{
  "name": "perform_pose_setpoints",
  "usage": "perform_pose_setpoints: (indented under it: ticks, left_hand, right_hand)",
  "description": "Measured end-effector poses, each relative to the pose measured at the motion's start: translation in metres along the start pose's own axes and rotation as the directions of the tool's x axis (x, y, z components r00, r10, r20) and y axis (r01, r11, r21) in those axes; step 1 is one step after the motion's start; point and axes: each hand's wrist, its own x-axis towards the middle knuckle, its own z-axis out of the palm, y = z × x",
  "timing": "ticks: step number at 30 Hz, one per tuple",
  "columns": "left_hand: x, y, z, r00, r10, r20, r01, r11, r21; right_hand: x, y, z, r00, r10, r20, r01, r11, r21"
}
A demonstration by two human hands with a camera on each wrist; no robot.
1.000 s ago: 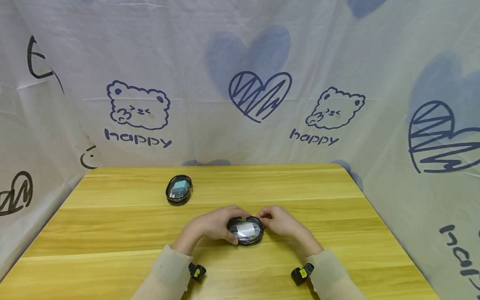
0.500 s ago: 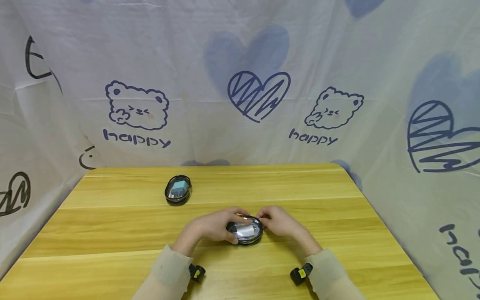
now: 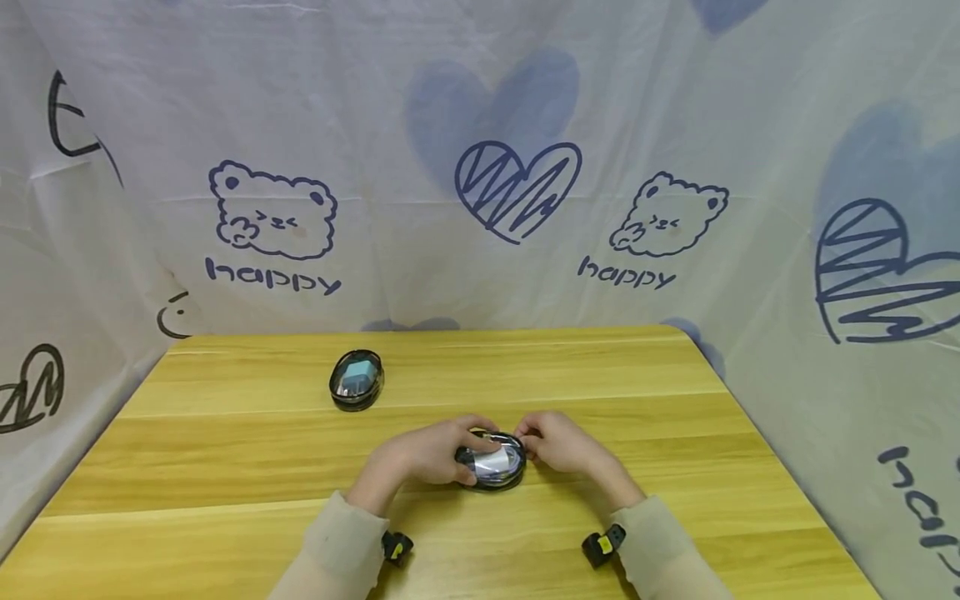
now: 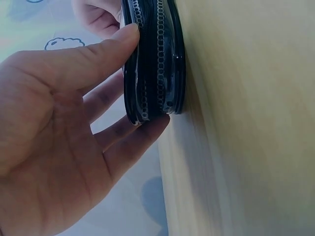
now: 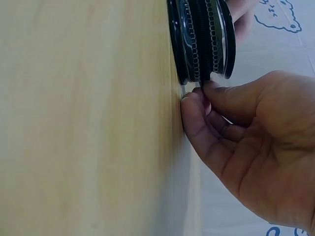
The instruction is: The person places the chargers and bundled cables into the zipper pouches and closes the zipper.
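Note:
A small oval zip pouch (image 3: 512, 475) with clear faces and black edging lies on the wooden table. Through its top show a coiled cable and a white label (image 3: 491, 461). My left hand (image 3: 427, 450) grips the pouch from the left, thumb at the near side and fingers over the top and far side. In the left wrist view the thumb presses the edge beside the zipper (image 4: 151, 59), whose teeth run shut there. My right hand (image 3: 562, 444) pinches a dark zipper pull (image 5: 202, 86) at the pouch's right end, mostly hidden between thumb and index finger.
A second oval clear pouch (image 3: 357, 400), with a light blue block inside, lies farther back on the left of the table (image 3: 637, 367). A white printed cloth (image 3: 390, 233) hangs behind and at both sides. Each wrist wears a small black camera (image 3: 602, 546).
A left finger has shifted from the pouch's far rim onto its clear top. The right hand keeps its pinch at the right end, almost unmoved.

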Motion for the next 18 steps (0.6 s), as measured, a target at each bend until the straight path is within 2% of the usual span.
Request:
perform_pose_setpoints:
  ticks: [7,11,15,18]
  left_hand:
    - [-0.002,0.0,-0.001,0.999,-0.033,0.007,0.033,0.999,-0.021]
    - [-0.003,0.0,-0.001,0.999,-0.042,0.01,0.042,0.999,-0.022]
    - [-0.003,0.0,-0.001,0.999,-0.052,0.009,0.052,0.999,-0.014]
    - [-0.003,0.0,-0.001,0.998,-0.055,0.004,0.055,0.998,-0.011]
  right_hand:
    - [-0.001,-0.001,-0.003,1.0,0.017,-0.004,-0.017,0.999,-0.039]
    - [-0.004,0.002,-0.007,1.0,-0.001,0.026,0.002,0.999,-0.054]
    - [-0.007,0.005,-0.012,0.996,-0.024,0.084,0.025,1.0,-0.012]
    - [-0.008,0.006,-0.013,0.993,-0.003,0.117,-0.001,0.999,0.04]
